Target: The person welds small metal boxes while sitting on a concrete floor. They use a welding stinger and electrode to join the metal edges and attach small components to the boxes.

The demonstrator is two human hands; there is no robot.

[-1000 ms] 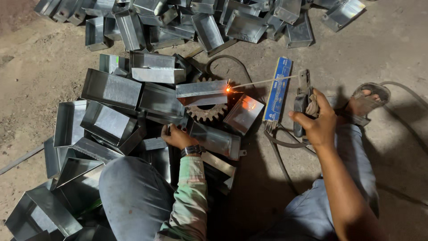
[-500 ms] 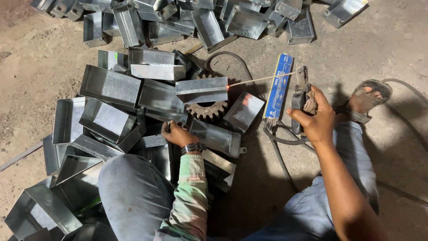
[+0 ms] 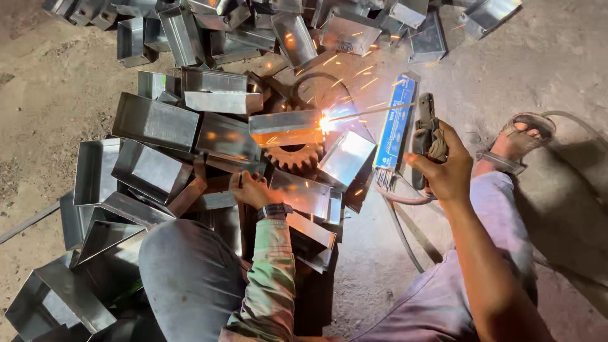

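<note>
Mid-weld: the right hand (image 3: 443, 168) grips the holder (image 3: 425, 130), its rod (image 3: 373, 112) sparking on the center box (image 3: 288, 128), while the left hand (image 3: 253, 190) presses flat on metal and unwelded boxes (image 3: 155, 120) lie at left.

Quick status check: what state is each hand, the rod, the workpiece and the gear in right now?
right hand: closed on electrode holder
welding rod: tip arcing, sparks flying
metal box: glowing at the right end, resting on gear
left hand: pressing on metal pieces, fingers bent
gear: lying flat, partly covered
blue rod packet: on ground
</note>
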